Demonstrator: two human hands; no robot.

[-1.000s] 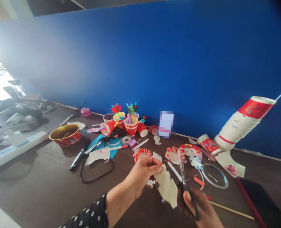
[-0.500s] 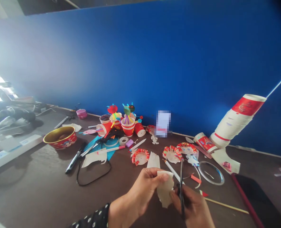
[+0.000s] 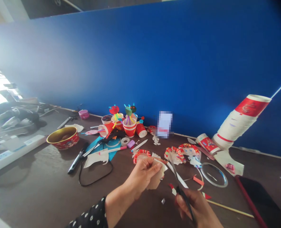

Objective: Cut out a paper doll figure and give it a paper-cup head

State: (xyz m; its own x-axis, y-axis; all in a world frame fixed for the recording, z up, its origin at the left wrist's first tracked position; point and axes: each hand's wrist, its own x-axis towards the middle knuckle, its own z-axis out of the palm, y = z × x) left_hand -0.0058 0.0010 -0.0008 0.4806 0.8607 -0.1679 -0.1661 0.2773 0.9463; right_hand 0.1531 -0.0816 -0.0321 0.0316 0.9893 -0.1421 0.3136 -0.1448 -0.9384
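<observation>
My left hand (image 3: 145,172) is clamped on a cream paper piece (image 3: 154,183), thumb on the near side, ragged edge to the right. My right hand (image 3: 194,204) is closed round black-handled scissors (image 3: 181,192), tips pointing away from me; can't tell if the blades are fully together. The paper is over the near middle of the dark table (image 3: 47,193), left of the scissors, a gap showing between it and the blades. Small pale scrap (image 3: 163,201) lies between my hands, red-and-white scrap (image 3: 173,190) just left of the scissors handles. White pen (image 3: 182,181) lies beyond, partly behind the blades. Past that, two red-rimmed cut cups (image 3: 175,157) side by side; a similar red-rimmed piece (image 3: 140,155) beyond my left hand. Right side: clear ring (image 3: 202,175), thin wooden stick (image 3: 228,207), dark phone (image 3: 259,198) with a red edge, a tilted stack of paper cups (image 3: 237,126) near the blue partition (image 3: 178,63), red cup (image 3: 207,143) on its side next to the stack. Left side: gold-lined bowl (image 3: 67,144), black marker (image 3: 76,161), white power strip (image 3: 14,155). Back middle: upright cup (image 3: 130,129) with a green-headed figure (image 3: 128,110) above it.
</observation>
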